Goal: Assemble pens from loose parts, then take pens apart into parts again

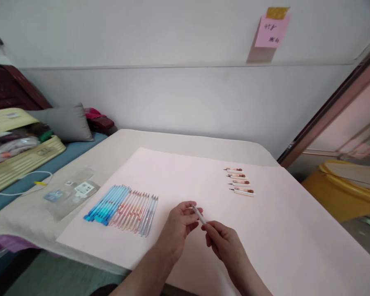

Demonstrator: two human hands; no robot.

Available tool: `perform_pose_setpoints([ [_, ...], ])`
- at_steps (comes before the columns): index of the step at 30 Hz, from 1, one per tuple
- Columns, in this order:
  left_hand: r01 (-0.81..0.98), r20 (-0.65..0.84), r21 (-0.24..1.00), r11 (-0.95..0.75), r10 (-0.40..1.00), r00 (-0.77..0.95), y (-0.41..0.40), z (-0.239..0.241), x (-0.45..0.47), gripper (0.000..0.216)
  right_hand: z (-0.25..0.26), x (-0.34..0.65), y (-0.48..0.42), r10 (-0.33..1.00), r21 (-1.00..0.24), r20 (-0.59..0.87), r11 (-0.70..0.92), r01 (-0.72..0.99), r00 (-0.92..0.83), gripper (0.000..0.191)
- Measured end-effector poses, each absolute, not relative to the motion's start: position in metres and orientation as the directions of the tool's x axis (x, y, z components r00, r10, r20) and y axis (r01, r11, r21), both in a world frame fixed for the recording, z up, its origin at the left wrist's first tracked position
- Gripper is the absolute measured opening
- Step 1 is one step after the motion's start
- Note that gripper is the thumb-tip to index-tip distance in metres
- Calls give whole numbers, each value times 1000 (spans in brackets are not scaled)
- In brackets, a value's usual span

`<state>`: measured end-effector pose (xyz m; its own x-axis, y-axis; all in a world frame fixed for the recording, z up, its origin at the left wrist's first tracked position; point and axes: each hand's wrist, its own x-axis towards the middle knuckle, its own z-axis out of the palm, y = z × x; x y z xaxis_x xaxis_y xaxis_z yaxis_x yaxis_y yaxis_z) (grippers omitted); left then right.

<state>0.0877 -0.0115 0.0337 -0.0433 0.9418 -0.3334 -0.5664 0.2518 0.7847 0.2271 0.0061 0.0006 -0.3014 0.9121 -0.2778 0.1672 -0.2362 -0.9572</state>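
My left hand [179, 228] and my right hand [223, 242] meet over the near middle of a pale pink sheet [283, 230], and both pinch the same thin white pen [199, 214]. The left fingers close on its far end, the right fingers on its near end. A row of several pens [123, 204], blue ones on the left and clear pinkish ones on the right, lies side by side to the left of my hands. Several short pen pieces [240, 181] with orange-brown ends lie in a column to the far right.
The sheet covers a beige table [185, 142] against a white wall with a pink sticky note [270, 32]. An empty clear packet [69, 193] lies at the left, a yellow case [18, 158], a grey pillow [66, 122] and a white cable beyond it. A yellow tub [345, 189] stands at the right.
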Motion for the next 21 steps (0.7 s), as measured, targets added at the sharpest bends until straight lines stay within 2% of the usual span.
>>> perform_pose_setpoints([
  [5, -481, -294, 849, 218, 952, -87, -10, 31, 85, 22, 1, 227, 5, 915, -961, -253, -202, 187, -313, 27],
  [11, -420, -336, 875, 240, 927, -169, -5, 25, 86, 23, 3, 227, 3, 943, -958, -166, -85, 274, -288, 27],
  [14, -412, -337, 874, 257, 932, -135, -4, 25, 85, 28, 5, 228, 5, 954, -958, -128, -48, 283, -270, 24],
  [18, -476, -318, 834, 278, 948, -3, -5, 28, 82, 40, 7, 229, 6, 961, -959, -131, -62, 275, -243, 22],
  [21, -454, -298, 854, 255, 954, -23, -5, 29, 81, 37, 7, 229, 4, 963, -961, -117, -48, 272, -241, 19],
])
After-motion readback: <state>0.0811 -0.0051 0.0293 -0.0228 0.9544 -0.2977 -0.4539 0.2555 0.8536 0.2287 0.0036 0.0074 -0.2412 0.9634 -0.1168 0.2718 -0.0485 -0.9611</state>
